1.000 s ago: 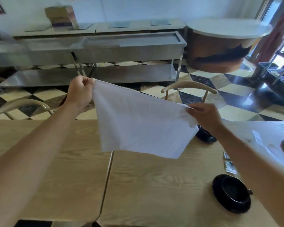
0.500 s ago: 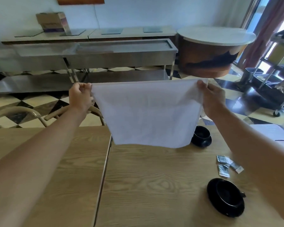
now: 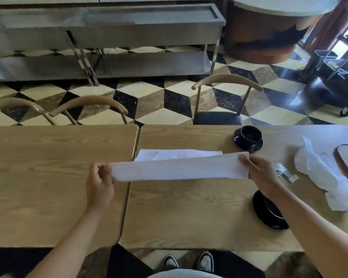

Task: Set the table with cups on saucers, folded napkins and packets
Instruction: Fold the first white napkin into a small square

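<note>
I've brought the napkin down from chest height; its far part now lies on the table, the near edge lifted. My left hand pinches one end, my right hand the other (both curled tight). Packets lie just right of my right grip, the far cup beyond it; bare wood stretches left.

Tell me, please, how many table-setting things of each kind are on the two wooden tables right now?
Black cups on saucers: 2, far one, near one partly behind the right arm.
White napkins: 2, one held by both hands, one crumpled.
Packets: 1 small cluster; the number in it is unclear.
Total: 5
</note>
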